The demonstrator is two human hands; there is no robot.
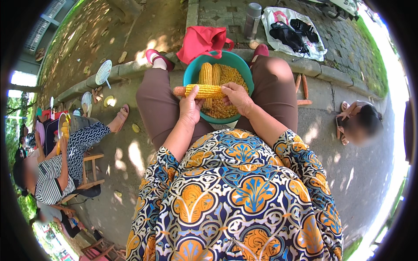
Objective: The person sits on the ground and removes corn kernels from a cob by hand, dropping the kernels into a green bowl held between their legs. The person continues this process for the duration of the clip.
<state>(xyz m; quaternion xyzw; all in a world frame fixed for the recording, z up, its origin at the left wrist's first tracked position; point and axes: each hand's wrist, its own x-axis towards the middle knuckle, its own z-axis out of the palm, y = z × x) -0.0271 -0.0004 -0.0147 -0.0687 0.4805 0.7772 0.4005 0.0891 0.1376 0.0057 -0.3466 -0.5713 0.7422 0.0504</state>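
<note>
A yellow corn cob (205, 91) lies crosswise over a teal plastic basin (190, 70) between the knees. Its left end is bare and reddish, while kernels cover the rest. My left hand (191, 106) grips it near the bare end, thumb on top. At the right end, my right hand (237, 97) holds the tip with bent fingers. Under the hands, more whole cobs (205, 72) rest on loose yellow kernels (230, 76) in the basin. A red cloth bag (204, 42) touches the basin's far rim.
Beyond the curb (303, 65) stand a grey bottle (252, 21) and a plastic bag (318, 45) with black items on it. Stripped cobs (304, 86) lie right of the basin. A co-worker (54, 176) sits at left; another person (359, 122) crouches at right. A hand fan (104, 73) is at upper left.
</note>
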